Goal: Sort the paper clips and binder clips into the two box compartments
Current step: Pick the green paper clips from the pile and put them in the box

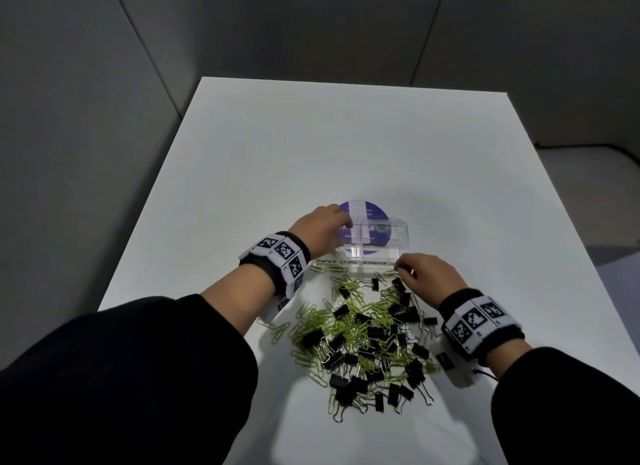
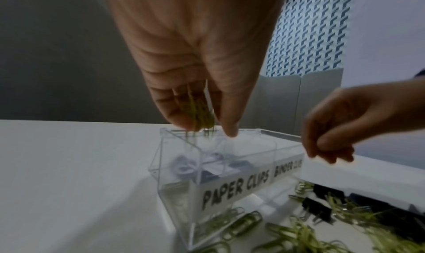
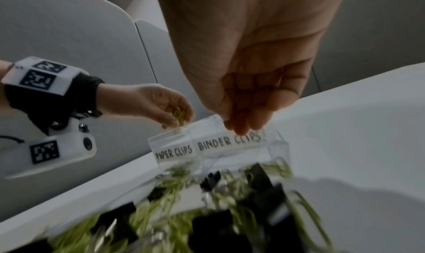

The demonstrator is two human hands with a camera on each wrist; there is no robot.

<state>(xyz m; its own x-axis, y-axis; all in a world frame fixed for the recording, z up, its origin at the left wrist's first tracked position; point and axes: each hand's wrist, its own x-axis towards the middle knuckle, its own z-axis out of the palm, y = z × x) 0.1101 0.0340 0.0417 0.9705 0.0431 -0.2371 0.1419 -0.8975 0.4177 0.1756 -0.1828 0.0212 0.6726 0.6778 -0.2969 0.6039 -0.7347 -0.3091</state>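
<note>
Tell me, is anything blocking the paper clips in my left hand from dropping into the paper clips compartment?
Nothing visible: the left hand holds the green paper clips right above the open, lidless "PAPER CLIPS" compartment.

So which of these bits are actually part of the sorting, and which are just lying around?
Part of the job:
green paper clips
black binder clips
clear two-compartment box
left hand, pinching paper clips
right hand

Just there:
purple round sticker
white table

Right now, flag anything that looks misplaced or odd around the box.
Nothing is damaged. The paper clips and binder clips lie in one mixed heap on the table, some against the clear box. The left hand pinches paper clips over the PAPER CLIPS compartment.
</note>
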